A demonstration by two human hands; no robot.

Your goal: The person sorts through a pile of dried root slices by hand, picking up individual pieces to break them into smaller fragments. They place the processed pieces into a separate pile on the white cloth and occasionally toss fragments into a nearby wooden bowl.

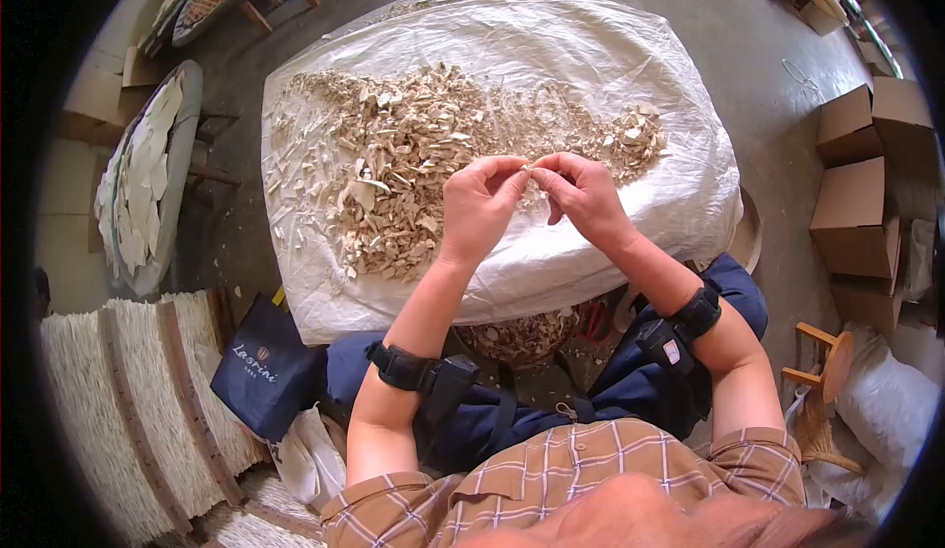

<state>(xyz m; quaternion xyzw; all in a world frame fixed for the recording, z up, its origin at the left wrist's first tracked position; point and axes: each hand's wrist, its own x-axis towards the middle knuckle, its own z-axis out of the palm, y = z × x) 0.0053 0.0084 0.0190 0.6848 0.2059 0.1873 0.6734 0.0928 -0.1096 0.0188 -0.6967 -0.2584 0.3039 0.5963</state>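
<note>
A creased white cloth (532,277) covers the counter (679,65). On it, a large heap of pale flakes (399,169) spreads beside the left hand (480,203); a smaller heap (633,142) lies just beyond the right hand (583,196), loose bits (536,115) scattered between.

- The place looks like a workshop for sorting goods in bulk, with a hard grey floor (733,31).
- A broad work surface under a white cloth (679,85) carries a heap of pale chips (404,125), from its left edge to its middle.
- Leftward, a rounded tray (193,115) holds flat pale pieces.
- Packed pale layers (94,400) fill the near left corner.
- Cardboard boxes (849,193), a wooden stool (837,366) and white sacks (886,386) crowd the right.
</note>
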